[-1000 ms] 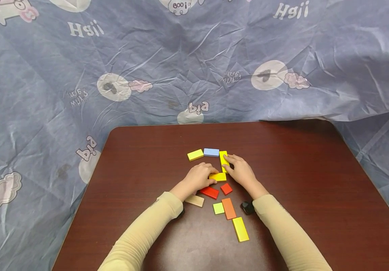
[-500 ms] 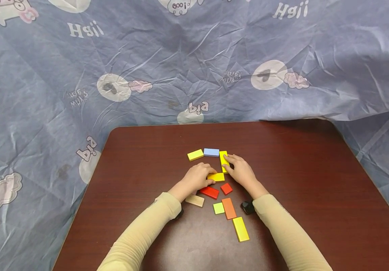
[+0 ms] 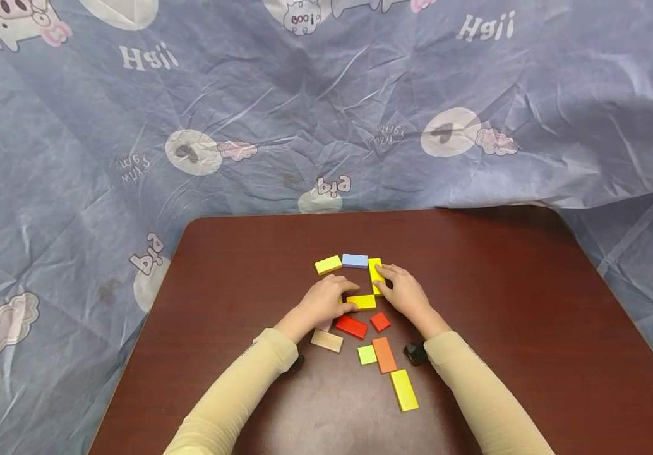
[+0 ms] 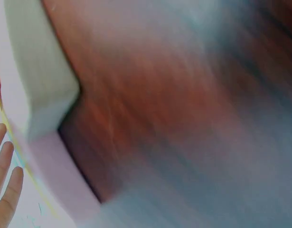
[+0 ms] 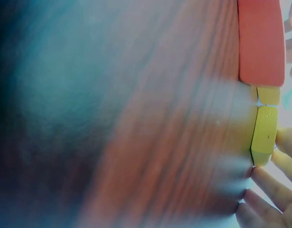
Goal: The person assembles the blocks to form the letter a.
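Note:
In the head view my left hand [image 3: 322, 300] sits at the left end of a flat yellow block [image 3: 362, 303]. Its thumb is at the block's near side, while its fingertips stand apart from the far side. My right hand [image 3: 405, 292] rests its thumb and forefinger on the right side of an upright-lying yellow block [image 3: 376, 277], whose near end meets the first block's right end. In the right wrist view, loosely bent fingers [image 5: 274, 187] lie around a yellow block [image 5: 264, 133]. The left wrist view shows spread fingers [image 4: 10, 190] beyond a pale wooden block [image 4: 46, 71].
Beyond the hands lie a blue block [image 3: 355, 261] and a pale yellow block [image 3: 328, 265]. Nearer are red blocks [image 3: 352, 327], a wooden block [image 3: 327, 340], a pink block [image 3: 325, 325], a green one [image 3: 367, 354], an orange one [image 3: 384, 355] and another yellow one [image 3: 404, 390].
My left hand has drawn left and its fingers have spread away from the yellow block, which has slid slightly left. The right hand stays at its block. The head view has tilted slightly.

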Motion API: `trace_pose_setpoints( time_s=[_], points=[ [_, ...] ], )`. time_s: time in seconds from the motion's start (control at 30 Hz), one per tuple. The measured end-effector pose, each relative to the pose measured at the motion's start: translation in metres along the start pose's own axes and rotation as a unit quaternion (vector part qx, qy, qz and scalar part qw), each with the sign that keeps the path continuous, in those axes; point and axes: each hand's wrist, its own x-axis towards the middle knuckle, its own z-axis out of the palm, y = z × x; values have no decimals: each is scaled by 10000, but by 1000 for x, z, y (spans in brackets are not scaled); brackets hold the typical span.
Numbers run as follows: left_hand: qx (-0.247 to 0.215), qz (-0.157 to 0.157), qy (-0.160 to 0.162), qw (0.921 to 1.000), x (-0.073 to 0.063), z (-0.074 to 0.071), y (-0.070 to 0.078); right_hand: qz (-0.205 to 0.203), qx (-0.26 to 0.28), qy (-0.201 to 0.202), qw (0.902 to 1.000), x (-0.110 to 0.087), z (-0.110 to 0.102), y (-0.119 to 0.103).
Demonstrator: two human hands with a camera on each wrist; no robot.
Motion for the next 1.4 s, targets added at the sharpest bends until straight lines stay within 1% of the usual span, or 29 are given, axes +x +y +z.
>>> trace_pose_setpoints(
  time_s=[0.07,0.13,0.23,0.27,0.3,0.4,0.53,0.73,0.9,1.1,1.27,1.4],
  points=[
    [-140,-88,90,9998,-4,-3,-5,15,29,-20,10000,0,0,0],
    [-271,-232,60,9993,-7,-6,-11,33,53,-36,10000,-1,0,0],
    [-455,-427,-115,9980,-13,-10,-17,18,53,-22,10000,-1,2,2],
    [-533,-502,-220,9971,-15,-11,-19,5,47,-12,10000,-1,2,2],
    [-546,-527,-286,9967,-16,-12,-20,-5,44,1,10000,-1,2,3],
    [-505,-516,-381,9967,-19,-14,-23,-57,32,47,10000,0,2,4],
    [-394,-486,-357,9974,-22,-10,-25,-64,71,18,10000,-1,2,3],
    [-349,-504,-342,9975,-21,-6,-25,-69,94,10,9999,-2,1,2],
    [-317,-405,-332,9981,-18,-5,-23,-105,84,57,9999,-1,0,1],
    [-327,-276,-224,9988,-15,-3,-21,-179,48,128,9997,1,0,2],
    [-334,-285,-247,9987,-14,-3,-20,-104,85,38,9999,1,0,2],
    [-433,-352,-292,9980,-16,-4,-22,-39,116,-20,9999,0,0,1]
  ],
)
